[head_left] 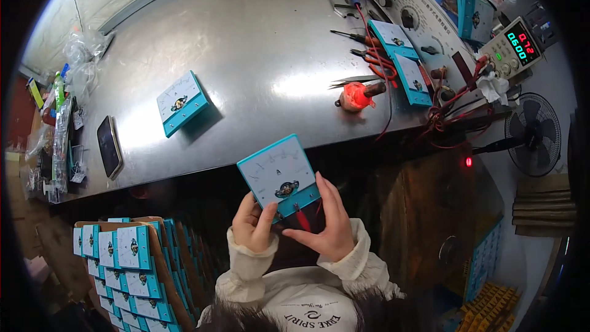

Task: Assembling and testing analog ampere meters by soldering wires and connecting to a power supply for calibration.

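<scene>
In front of me is a teal panel meter (276, 166) with a white dial face, tilted and held off the bench. My left hand (253, 224) is closed on its lower left corner, thumb on the front near the terminals. At the lower right edge, my right hand (332, 224) supports the meter with its fingers, the thumb stretched out below. A red test clip (302, 219) with a wire meets the meter's bottom edge between my hands. Another such meter (182, 103) lies on the metal bench (246, 43) to the left.
A phone (109, 147) lies at the bench's left edge, near plastic bags (80, 55). On the right are pliers (378, 61), tweezers (356, 80), a red glowing object (354, 97), more meters (412, 80) and a power supply (510, 46). Stacked meters (126, 270) stand lower left.
</scene>
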